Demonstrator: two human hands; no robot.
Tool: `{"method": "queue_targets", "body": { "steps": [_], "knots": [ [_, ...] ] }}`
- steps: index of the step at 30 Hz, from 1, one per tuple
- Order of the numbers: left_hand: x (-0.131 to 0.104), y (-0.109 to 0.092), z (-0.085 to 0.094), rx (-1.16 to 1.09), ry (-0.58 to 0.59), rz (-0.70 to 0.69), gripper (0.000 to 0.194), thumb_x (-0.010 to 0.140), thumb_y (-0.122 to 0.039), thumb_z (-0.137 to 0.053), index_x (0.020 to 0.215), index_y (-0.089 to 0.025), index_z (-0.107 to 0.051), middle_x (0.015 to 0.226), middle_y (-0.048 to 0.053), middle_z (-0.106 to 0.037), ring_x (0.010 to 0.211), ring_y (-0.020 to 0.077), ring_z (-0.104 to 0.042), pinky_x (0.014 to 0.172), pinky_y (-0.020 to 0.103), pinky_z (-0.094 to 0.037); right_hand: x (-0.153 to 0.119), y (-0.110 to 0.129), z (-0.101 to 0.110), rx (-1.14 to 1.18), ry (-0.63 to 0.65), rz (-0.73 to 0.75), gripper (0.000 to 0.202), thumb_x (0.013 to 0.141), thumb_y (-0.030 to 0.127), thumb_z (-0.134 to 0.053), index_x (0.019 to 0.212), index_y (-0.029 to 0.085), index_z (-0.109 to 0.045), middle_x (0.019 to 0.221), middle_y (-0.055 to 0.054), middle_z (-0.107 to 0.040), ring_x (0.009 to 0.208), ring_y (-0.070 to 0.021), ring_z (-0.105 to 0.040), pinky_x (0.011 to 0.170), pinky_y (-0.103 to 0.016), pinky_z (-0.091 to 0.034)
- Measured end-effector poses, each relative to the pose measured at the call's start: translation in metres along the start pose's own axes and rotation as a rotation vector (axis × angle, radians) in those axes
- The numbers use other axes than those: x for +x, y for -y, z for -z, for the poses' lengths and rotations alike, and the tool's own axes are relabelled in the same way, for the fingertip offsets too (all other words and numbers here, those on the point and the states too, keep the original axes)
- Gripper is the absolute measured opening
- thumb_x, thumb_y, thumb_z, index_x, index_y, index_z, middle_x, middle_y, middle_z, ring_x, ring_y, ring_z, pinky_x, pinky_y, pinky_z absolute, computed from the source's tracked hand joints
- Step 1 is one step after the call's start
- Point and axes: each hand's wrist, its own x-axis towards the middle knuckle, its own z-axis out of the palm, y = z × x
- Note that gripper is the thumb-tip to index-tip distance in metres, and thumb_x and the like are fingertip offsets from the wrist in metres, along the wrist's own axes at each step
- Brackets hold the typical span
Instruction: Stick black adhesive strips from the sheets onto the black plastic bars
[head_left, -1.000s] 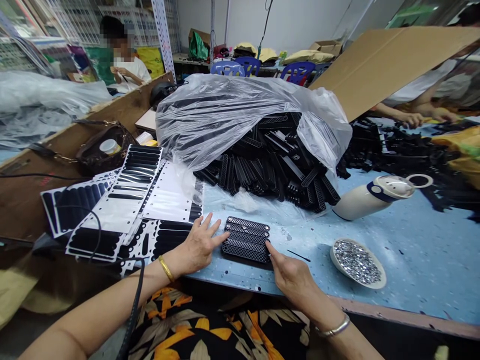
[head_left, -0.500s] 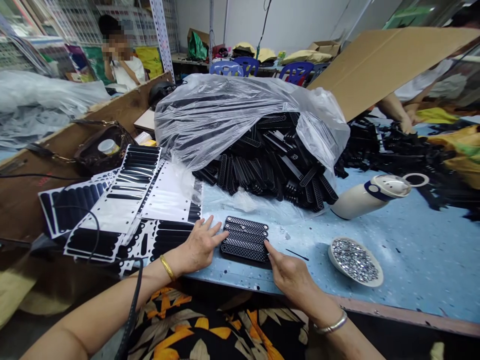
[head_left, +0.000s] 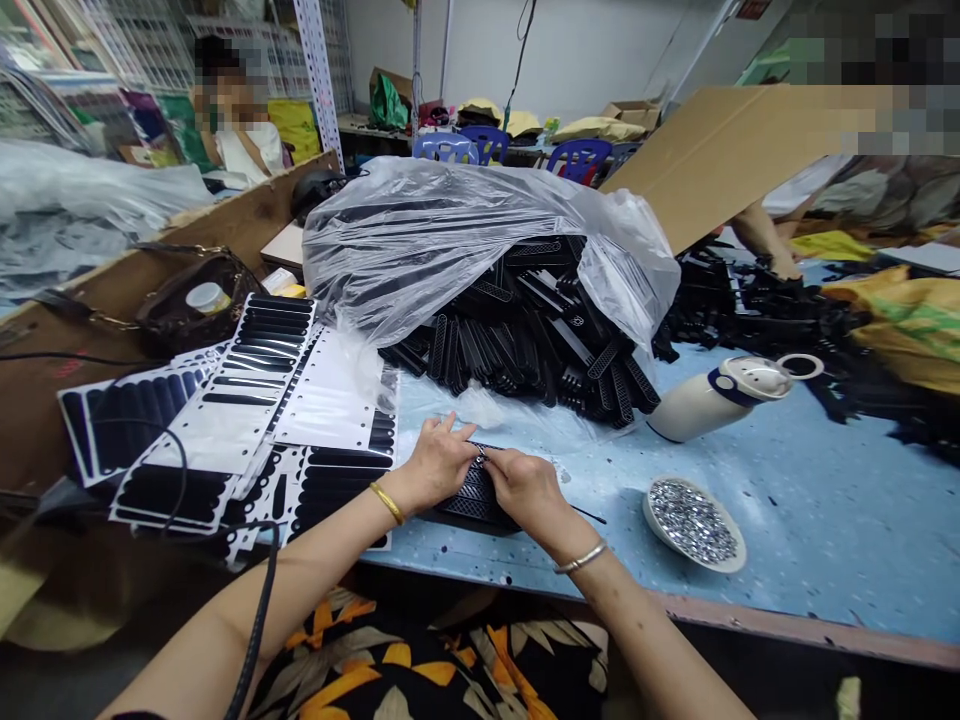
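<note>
Several black handle-like strips [head_left: 472,495] with a raised crisscross pattern lie side by side at the table's front edge, partly hidden by my hands. My left hand [head_left: 439,462] is at their far left side, thumb and forefinger drawn together at the upper edge, other fingers raised. My right hand [head_left: 525,485] meets it there, its fingertips pinched together. A small silver spot [head_left: 481,453] shows between the fingertips; whether it is loose or fixed to a strip I cannot make out. To the right stands a white bowl [head_left: 739,558] full of small shiny metal pieces.
Behind my hands, a heap of black strips [head_left: 525,340] spills from a clear plastic bag [head_left: 420,220]. Sheets of black stickers [head_left: 255,350] lie left. A white bottle [head_left: 690,408] lies tilted at right, near a thin black rod [head_left: 589,515]. Another person's arm [head_left: 769,240] reaches in behind cardboard [head_left: 720,150].
Both my hands have come together over the far edge of the strips, from resting apart at their two sides. My right hand's fingers have closed into a pinch. The view has shifted slightly.
</note>
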Motion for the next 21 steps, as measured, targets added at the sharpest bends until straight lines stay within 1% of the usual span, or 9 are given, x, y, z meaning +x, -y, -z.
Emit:
{"method": "queue_targets", "body": {
  "steps": [5,8,12,15,18,21],
  "knots": [
    [0.001,0.003,-0.005,-0.019,-0.008,-0.016,0.021,0.089,-0.016,-0.054,0.092,-0.022,-0.074,0.129,0.006,-0.065,0.122,0.0368,-0.054,0.092,0.057,-0.046,0.009,0.002,-0.002,0.018,0.054,-0.016,0.026,0.089,0.018,-0.050,0.089,0.023,-0.075,0.081,-0.005,-0.077,0.072,-0.0187,-0.070,0.062,-0.025,-0.046],
    [-0.002,0.004,-0.002,-0.032,-0.032,-0.019,0.020,0.088,-0.015,-0.054,0.086,-0.019,-0.073,0.127,0.006,-0.066,0.121,0.0375,-0.056,0.091,0.056,-0.046,0.006,-0.003,0.001,0.035,0.047,-0.034,0.027,0.089,0.018,-0.048,0.088,0.022,-0.075,0.082,-0.005,-0.077,0.074,-0.0186,-0.071,0.064,-0.025,-0.047],
    [-0.019,0.002,0.011,-0.008,-0.088,-0.077,0.020,0.089,-0.013,-0.052,0.079,-0.016,-0.069,0.129,0.009,-0.065,0.123,0.0390,-0.054,0.090,0.056,-0.045,-0.016,-0.015,0.010,0.060,0.023,-0.048,0.027,0.089,0.019,-0.047,0.091,0.020,-0.074,0.085,-0.006,-0.077,0.078,-0.0194,-0.071,0.069,-0.026,-0.050],
    [-0.037,-0.001,0.017,0.020,-0.086,-0.144,0.018,0.088,-0.010,-0.052,0.080,-0.015,-0.068,0.130,0.010,-0.064,0.125,0.0396,-0.053,0.093,0.057,-0.044,-0.038,-0.018,0.013,0.072,-0.001,-0.006,0.024,0.089,0.020,-0.049,0.088,0.019,-0.073,0.080,-0.006,-0.076,0.072,-0.0199,-0.071,0.065,-0.026,-0.050],
    [-0.046,-0.003,0.014,0.021,-0.069,-0.164,0.016,0.087,-0.009,-0.052,0.081,-0.014,-0.067,0.127,0.010,-0.065,0.123,0.0399,-0.054,0.094,0.057,-0.044,-0.052,-0.013,0.008,0.068,-0.019,0.025,0.024,0.089,0.018,-0.049,0.083,0.019,-0.072,0.075,-0.006,-0.075,0.067,-0.0192,-0.071,0.060,-0.025,-0.048],
    [-0.048,-0.003,0.008,-0.001,-0.064,-0.147,0.014,0.087,-0.011,-0.053,0.085,-0.014,-0.067,0.123,0.012,-0.066,0.123,0.0394,-0.055,0.092,0.056,-0.045,-0.053,-0.009,0.001,0.071,-0.052,0.025,0.021,0.088,0.020,-0.052,0.084,0.019,-0.073,0.077,-0.006,-0.076,0.067,-0.0195,-0.071,0.059,-0.025,-0.050]
  ]
}}
